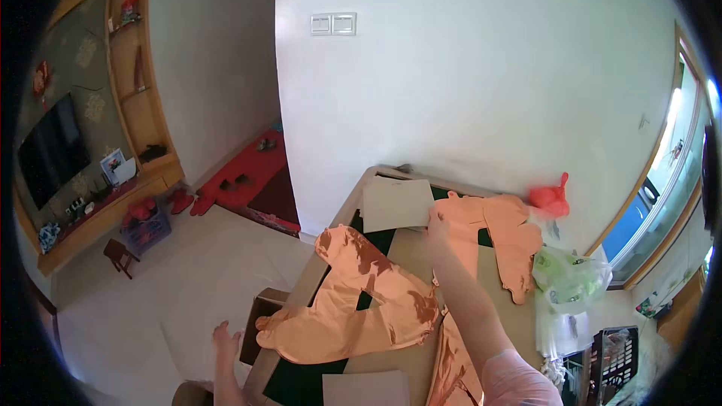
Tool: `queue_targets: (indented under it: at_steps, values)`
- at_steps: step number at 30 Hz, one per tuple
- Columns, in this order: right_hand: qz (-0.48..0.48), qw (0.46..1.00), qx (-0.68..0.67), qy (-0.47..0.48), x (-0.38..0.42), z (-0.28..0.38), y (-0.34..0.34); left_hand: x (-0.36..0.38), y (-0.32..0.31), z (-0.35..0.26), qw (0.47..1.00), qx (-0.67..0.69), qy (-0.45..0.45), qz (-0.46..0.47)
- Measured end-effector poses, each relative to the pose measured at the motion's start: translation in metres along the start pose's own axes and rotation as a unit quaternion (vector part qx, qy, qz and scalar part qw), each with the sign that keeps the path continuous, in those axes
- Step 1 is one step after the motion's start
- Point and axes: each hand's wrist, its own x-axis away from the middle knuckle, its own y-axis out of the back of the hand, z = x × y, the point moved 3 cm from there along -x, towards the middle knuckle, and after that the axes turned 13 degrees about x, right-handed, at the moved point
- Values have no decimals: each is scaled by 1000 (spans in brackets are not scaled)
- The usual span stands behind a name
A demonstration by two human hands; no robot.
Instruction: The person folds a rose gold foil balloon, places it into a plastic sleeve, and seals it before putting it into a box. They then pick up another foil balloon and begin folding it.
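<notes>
- Copper-coloured, glossy thin foil piece with rounded lobes (514, 244): lies at far right on the beige table with dark green panels (410, 246), near a flat grey rectangular board (395, 207).
- Right hand (438, 219) at the foil's left edge, beside the board; fingers look narrow, grip cannot be told.
- Left hand (226, 334) off the table's left side, fingers spread, nothing seen in it.
- Handling, my judgement: film likely creases and slides; light fingertips at an edge, sheet kept flat, no dragging across neighbours.
- Larger crumpled copper foil piece (338, 331) at left; second grey board (365, 389) nearest.
- Containers: knotted red plastic bag (550, 199) far right, contents hidden; green-white translucent bag (571, 278), contents unclear; black slatted crate (617, 353) near right, clear plastic in it; open brown box (265, 304) at left, inside unreadable.
</notes>
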Motion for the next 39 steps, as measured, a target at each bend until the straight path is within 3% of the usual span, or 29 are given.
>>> queue_targets:
  at_steps: [3, 6, 9, 11, 14, 15, 17, 18, 19, 20, 21, 22, 23, 24, 25, 27, 30, 31, 33, 37, 39]
  values:
    - [-44, 989, 85, 117, -51, -49, 4, 5, 19, -8, 997, 24, 39, 53]
    - [-14, 996, 87, -7, -23, -33, 8, 7, 45, -56, 990, 92, 81, 76]
    - [2, 996, 87, -30, -13, -26, 13, 16, 61, -91, 985, 140, 83, 60]
    - [-70, 991, 110, 42, -53, -53, 28, 26, 71, -112, 983, 158, 78, 48]
    - [-112, 975, 106, 160, -55, -59, 43, 40, 69, -126, 928, 359, 94, 36]
    - [-114, 968, 98, 202, -48, -54, 47, 49, 66, -142, 870, 458, 179, 32]
    - [162, 954, 151, 201, 55, -10, 29, 77, 50, -186, 723, 621, 296, 65]
    - [186, 811, 387, 397, 139, 25, 20, 91, 38, -207, 643, 686, 326, 100]
    - [298, 853, 290, 314, 157, -10, 17, 110, 12, -218, 507, 769, 371, 121]
    - [354, 767, 343, 411, 202, -14, 17, 117, 5, -248, 469, 774, 389, 175]
    - [398, 672, 367, 506, 249, -19, 19, 124, 0, -277, 395, 779, 451, 185]
    - [409, 609, 453, 507, 293, -9, 22, 133, -3, -300, 318, 775, 512, 190]
    - [420, 533, 529, 510, 336, 0, 26, 139, -3, -315, 303, 790, 498, 191]
    - [452, 499, 605, 424, 359, 8, 24, 148, -4, -320, 287, 804, 485, 190]
    - [481, 457, 672, 330, 373, 8, 27, 158, -14, -315, 208, 844, 435, 233]
    - [489, 463, 653, 347, 384, 10, 40, 173, -30, -302, 43, 899, 309, 307]
    - [480, 476, 646, 355, 405, 20, 53, 181, -2, -309, 94, 898, 306, 302]
    - [474, 482, 646, 354, 413, 21, 56, 183, 7, -314, 151, 884, 349, 273]
    - [397, 444, 654, 467, 426, 17, 59, 187, 25, -322, 262, 841, 425, 209]
    - [263, 408, 638, 597, 438, -7, 74, 199, 37, -323, 280, 832, 425, 220]
    - [308, 418, 652, 552, 439, -15, 78, 207, 28, -318, 296, 823, 434, 215]
